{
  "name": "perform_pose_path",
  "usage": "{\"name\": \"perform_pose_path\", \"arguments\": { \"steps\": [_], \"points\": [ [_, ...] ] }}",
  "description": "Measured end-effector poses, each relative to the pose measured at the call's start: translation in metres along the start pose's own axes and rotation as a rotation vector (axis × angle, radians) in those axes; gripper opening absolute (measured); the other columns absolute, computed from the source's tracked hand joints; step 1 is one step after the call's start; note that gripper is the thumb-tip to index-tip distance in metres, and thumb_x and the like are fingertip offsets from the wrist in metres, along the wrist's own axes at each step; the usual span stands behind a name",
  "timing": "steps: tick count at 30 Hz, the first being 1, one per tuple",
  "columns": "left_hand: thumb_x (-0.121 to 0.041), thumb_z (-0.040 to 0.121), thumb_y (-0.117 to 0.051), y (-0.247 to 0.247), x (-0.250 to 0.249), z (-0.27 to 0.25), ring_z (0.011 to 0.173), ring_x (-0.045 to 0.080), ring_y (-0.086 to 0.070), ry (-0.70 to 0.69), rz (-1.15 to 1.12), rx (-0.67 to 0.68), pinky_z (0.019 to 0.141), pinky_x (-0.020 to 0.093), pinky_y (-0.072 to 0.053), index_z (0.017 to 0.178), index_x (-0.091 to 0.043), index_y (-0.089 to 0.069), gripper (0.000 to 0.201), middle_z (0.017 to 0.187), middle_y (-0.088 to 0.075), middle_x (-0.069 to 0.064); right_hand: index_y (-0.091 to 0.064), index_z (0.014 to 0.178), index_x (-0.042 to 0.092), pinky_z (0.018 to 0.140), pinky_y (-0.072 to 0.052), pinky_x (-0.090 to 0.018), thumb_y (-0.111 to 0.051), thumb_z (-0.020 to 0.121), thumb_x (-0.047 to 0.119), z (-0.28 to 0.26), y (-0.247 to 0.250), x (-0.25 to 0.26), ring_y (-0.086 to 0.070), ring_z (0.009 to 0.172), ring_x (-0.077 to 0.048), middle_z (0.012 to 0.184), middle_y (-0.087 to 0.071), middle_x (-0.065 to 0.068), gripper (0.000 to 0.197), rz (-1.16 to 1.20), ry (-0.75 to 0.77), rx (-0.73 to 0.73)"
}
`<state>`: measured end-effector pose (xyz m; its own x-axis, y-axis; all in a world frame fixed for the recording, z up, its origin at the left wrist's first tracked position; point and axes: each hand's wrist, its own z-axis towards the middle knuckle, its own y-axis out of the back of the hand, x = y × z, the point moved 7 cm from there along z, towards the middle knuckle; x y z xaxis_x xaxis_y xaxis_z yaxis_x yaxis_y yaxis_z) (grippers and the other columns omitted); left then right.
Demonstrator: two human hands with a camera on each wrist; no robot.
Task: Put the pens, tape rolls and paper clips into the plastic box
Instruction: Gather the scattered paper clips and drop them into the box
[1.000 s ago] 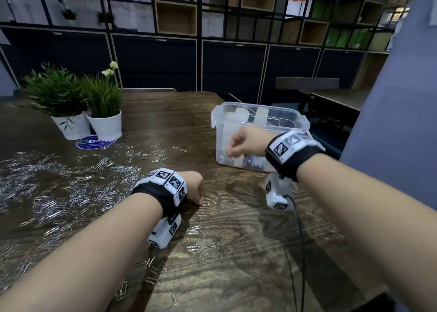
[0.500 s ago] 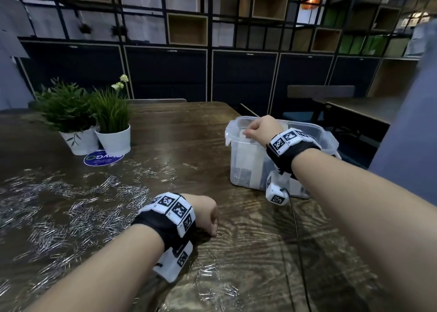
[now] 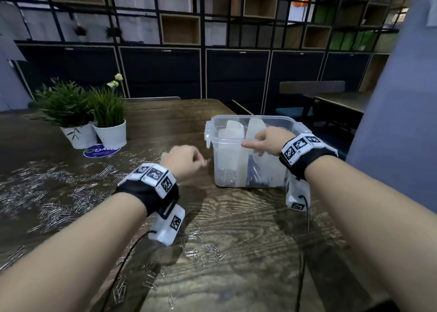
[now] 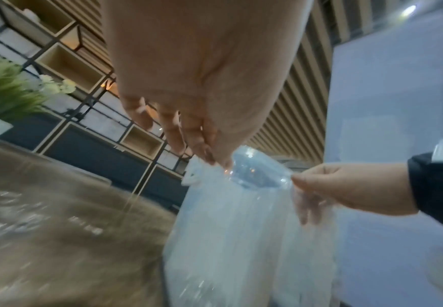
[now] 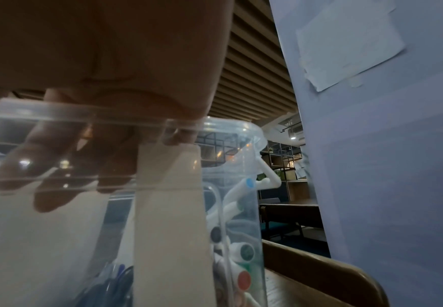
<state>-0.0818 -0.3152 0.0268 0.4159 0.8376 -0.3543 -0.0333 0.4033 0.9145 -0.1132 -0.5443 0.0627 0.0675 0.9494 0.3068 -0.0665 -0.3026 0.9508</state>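
Plastic box (image 3: 254,132) stands on the wooden table (image 3: 248,226), lid off. Pens (image 5: 244,251) already lie at its bottom; white dividers stand upright inside.

Right hand (image 3: 268,140) hangs over the near rim, fingers loose and straight inside, holding nothing that I can see.

Left hand (image 3: 183,161) is raised just beside the box, fingers bunched, pinching something small and shiny, probably paper clips (image 3: 205,252).

Step, as I judge it: clips going in. Next move calls for carrying the left hand over the rim and letting go.

Many clips lie scattered across the table. Tape rolls: cannot make out. Left wrist view is blurred.
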Motion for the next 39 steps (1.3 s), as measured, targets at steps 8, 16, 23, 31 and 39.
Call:
{"name": "perform_pose_path", "arguments": {
  "steps": [8,16,23,31,39],
  "points": [
    [-0.050,0.086,-0.060,0.037,-0.051,0.026,0.113,0.017,-0.050,0.011,-0.094,-0.170,0.097,0.045,-0.036,0.089,-0.035,-0.069,0.017,0.100,-0.067,-0.014,-0.067,0.083,0.017,0.074,-0.049,-0.029,-0.055,0.081,0.071,-0.026,-0.009,0.017,-0.064,0.084,-0.016,0.085,-0.071,0.004,0.055,0.065,0.047,0.026],
    [-0.041,0.093,-0.039,0.020,-0.026,0.036,0.122,0.032,-0.048,-0.024,-0.300,-0.030,0.098,0.047,-0.046,0.131,-0.026,-0.053,0.044,0.135,-0.047,0.007,-0.067,0.091,0.011,0.070,-0.044,-0.027,-0.054,0.083,0.069,-0.024,-0.010,0.019,-0.064,0.090,-0.018,0.092,-0.072,0.000,0.060,0.059,0.062,0.037],
    [-0.045,0.093,-0.050,0.020,0.077,0.005,0.122,0.030,-0.049,0.260,-0.157,-0.058,0.100,0.034,-0.040,0.134,-0.014,-0.049,0.051,0.134,-0.050,0.016,-0.062,0.085,0.016,0.062,-0.041,-0.025,-0.051,0.084,0.071,-0.020,-0.013,0.031,-0.064,0.085,-0.016,0.088,-0.071,0.003,0.056,0.023,0.067,0.008],
    [-0.044,0.065,-0.084,-0.021,0.160,-0.050,0.118,0.020,-0.053,0.522,0.146,0.302,0.093,0.025,-0.041,0.121,-0.016,-0.059,0.068,0.124,-0.059,0.002,-0.062,0.084,0.019,0.068,-0.046,-0.028,-0.049,0.083,0.074,0.003,-0.025,0.064,-0.065,0.083,-0.016,0.088,-0.071,0.002,0.056,-0.017,0.079,0.002],
    [-0.038,0.076,-0.078,-0.025,0.170,-0.045,0.104,0.018,-0.063,0.501,0.154,0.314,0.090,0.027,-0.048,0.100,-0.015,-0.069,0.034,0.108,-0.069,0.002,-0.060,0.083,0.016,0.063,-0.042,-0.027,-0.052,0.080,0.075,0.021,-0.030,0.069,-0.062,0.075,-0.014,0.083,-0.071,0.003,0.059,0.033,0.061,0.007]
  ]
}}
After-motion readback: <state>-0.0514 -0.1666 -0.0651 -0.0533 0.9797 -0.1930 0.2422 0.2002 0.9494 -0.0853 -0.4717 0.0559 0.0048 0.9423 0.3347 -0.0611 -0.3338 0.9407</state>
